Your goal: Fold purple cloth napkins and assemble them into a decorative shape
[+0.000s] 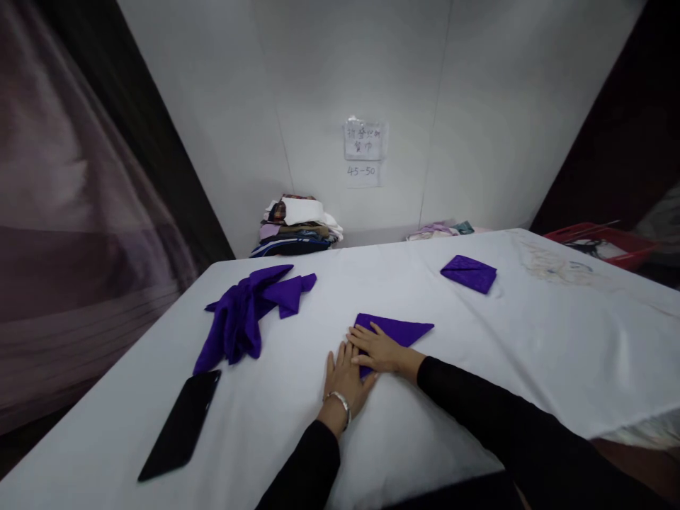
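Note:
A purple cloth napkin (399,330), folded into a triangle, lies flat on the white-covered table (297,411) in front of me. My right hand (376,348) rests on its left part with fingers stretched out, covering some of the cloth. Beside it, my left hand (346,379) lies flat at the napkin's left edge, fingers extended, with a bracelet on the wrist. The two hands touch or nearly touch. Part of the napkin's lower corner shows between them. Neither hand grips anything.
Several crumpled purple napkins (239,312) lie to the left, near a black phone-like slab (180,425). Another folded purple napkin (470,274) sits at the back right. Behind the table are a stack of folded clothes (297,230) and a red basket (632,248).

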